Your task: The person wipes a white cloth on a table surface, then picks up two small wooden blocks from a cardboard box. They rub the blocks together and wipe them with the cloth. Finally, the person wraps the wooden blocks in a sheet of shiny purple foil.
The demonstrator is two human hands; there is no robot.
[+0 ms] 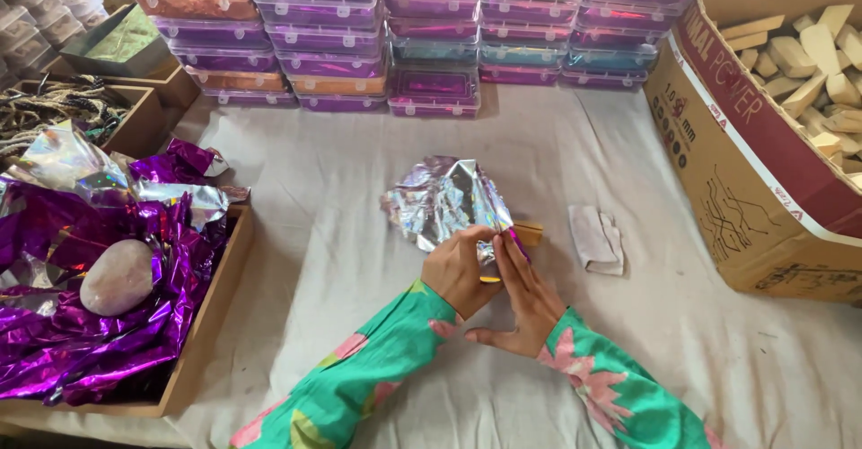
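A crinkled silver foil sheet [444, 199] lies on the cloth-covered table [359, 251] in the middle of the head view. My left hand [456, 271] pinches its near edge. My right hand [521, 296] presses against the same edge, fingers flat along a purple-backed fold. A small tan wooden block [530, 232] pokes out from under the foil just right of my fingertips. Both sleeves are green with pink flowers.
A wooden tray [211, 323] at the left holds purple and silver foil and a pale stone [117, 277]. Stacked purple plastic boxes [431, 27] line the back. A cardboard carton [745, 171] of wooden blocks stands at the right. A folded white cloth [597, 238] lies near the block.
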